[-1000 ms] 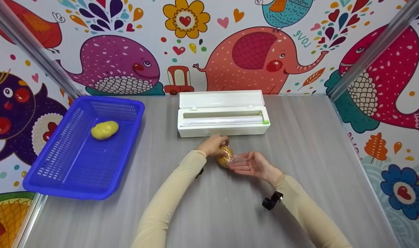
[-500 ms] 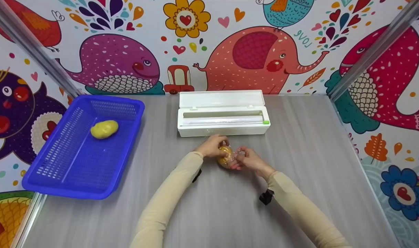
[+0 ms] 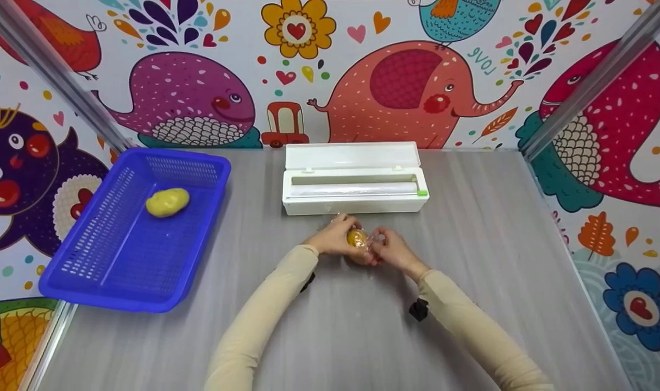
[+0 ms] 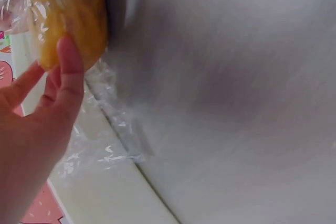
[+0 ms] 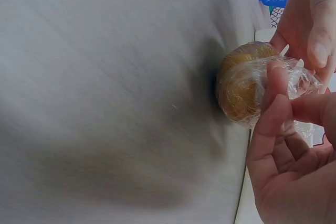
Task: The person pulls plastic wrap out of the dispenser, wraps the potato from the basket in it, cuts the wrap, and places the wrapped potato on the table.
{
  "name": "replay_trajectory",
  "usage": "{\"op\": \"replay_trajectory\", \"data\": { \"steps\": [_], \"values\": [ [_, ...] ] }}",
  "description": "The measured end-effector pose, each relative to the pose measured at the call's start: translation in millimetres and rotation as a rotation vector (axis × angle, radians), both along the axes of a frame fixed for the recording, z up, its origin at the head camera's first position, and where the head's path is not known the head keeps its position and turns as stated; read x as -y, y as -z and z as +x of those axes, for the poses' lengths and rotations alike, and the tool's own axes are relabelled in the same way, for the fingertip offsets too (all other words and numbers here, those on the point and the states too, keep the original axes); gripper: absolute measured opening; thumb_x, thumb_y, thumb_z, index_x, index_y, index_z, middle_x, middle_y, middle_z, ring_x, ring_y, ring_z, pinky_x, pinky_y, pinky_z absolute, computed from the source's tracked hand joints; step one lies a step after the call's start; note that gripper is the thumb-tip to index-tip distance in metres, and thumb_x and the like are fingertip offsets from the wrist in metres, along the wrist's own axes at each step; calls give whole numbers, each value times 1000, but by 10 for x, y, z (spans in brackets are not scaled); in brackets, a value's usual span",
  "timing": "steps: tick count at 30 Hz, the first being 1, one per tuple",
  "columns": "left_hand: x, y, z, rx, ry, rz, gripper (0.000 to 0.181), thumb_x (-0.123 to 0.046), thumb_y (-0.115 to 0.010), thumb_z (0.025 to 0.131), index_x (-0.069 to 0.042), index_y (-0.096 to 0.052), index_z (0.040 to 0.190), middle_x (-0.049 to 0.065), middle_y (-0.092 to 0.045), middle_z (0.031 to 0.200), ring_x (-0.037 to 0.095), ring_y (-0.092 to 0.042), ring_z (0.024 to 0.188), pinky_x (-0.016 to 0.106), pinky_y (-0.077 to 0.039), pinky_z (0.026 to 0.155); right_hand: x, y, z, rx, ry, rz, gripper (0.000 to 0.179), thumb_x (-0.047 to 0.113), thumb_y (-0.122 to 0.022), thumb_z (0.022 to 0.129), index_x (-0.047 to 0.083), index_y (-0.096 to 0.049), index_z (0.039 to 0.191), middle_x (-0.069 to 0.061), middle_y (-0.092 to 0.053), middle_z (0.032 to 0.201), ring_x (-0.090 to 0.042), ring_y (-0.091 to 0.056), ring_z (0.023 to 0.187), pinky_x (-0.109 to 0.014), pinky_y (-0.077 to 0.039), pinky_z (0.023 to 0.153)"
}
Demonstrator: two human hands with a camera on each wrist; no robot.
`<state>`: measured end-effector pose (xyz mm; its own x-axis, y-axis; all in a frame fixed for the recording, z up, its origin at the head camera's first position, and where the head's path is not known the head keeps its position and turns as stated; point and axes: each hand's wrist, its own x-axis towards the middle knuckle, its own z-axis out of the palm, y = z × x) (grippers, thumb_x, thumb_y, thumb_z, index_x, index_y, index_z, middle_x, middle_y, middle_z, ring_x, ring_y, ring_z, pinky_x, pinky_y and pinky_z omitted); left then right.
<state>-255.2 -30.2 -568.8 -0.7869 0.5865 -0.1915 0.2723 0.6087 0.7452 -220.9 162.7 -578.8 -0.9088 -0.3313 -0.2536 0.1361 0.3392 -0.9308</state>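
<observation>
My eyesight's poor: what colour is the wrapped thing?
The wrapped thing looks golden yellow, best seen in the left wrist view.

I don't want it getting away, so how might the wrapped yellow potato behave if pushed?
The wrapped potato would probably roll, given its rounded sides. Its shiny clear film could make it slippery, and the film's loose, crinkled edge looks floppy.

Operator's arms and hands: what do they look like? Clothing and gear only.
Left sleeve and right sleeve: plain beige, long, down to the wrists. Small black block near each cuff, left block partly hidden, right block clearer. Left hand and right hand: bare, no gloves. No cables or markings visible.
</observation>
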Motion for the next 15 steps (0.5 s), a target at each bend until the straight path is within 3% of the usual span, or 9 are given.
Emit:
{"op": "replay_trajectory", "data": {
  "steps": [6,15],
  "values": [
    [-45,11,26,-26,-6,-7,73,-43,-82,72,-1,-53,123,10,-46,116,23,-50,104,34,-45,89,29,27,25,-45,34,49,11,2,-54,93,-5,-52,101,-6,-64,64,-13,-62,54,-27,-53,53],
    [-19,63,11,-77,25,35,55,-14,-75,74,2,-53,122,15,-46,116,26,-50,106,33,-47,90,11,67,15,-29,44,-11,14,0,-53,91,-7,-49,103,-11,-65,66,-12,-60,51,-26,-52,51]
  ]
}}
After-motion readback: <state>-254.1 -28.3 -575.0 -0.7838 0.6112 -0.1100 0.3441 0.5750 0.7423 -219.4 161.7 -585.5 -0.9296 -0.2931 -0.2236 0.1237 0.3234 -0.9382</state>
